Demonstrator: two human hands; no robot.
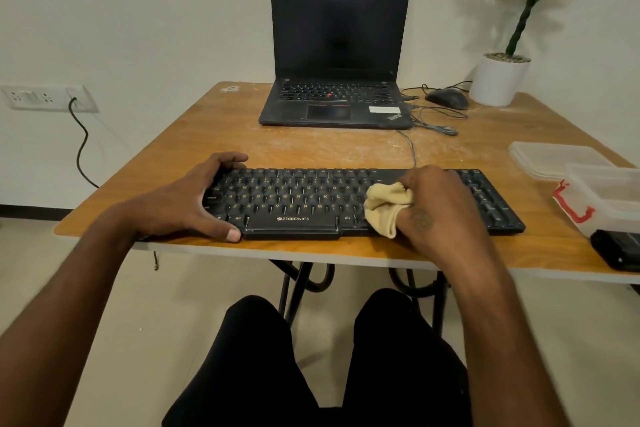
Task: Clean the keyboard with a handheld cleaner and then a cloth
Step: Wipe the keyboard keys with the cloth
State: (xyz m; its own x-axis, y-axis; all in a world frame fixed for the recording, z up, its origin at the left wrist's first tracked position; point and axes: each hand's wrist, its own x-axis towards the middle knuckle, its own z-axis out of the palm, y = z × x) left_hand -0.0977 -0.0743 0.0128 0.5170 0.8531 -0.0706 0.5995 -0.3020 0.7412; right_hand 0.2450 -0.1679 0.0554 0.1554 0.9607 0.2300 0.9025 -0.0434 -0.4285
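Wall socket plate (45, 98) far left on the wall, black cord (80, 146) hanging from it down behind the table; wooden table (194, 135) with pale dusty smears on the top. Left hand (194, 199) clamps the left end of the black keyboard (294, 199): fingers curled over the far edge, thumb pressed along the near edge beside the space bar; keyboard lies flat near the table's front edge, long side toward the person. Centre back, open black laptop (337, 55) with dark screen, well apart from the keyboard; a thin grey cable (410, 146) runs from the laptop side toward the keyboard's back edge. Right hand (436, 208) sits on the keyboard's right-centre, fingers closed round a bunched yellow cloth (386, 206); cloth pokes out to the left of the hand and touches the keys. Black mouse (447, 98) right of the laptop; white pot with green plant (498, 80) at the back right corner. Clear plastic containers (595, 191) at right edge, red clip on the nearer one; a black object (616, 250) in front of them, cut off by the frame, possibly the handheld cleaner, can't confirm.
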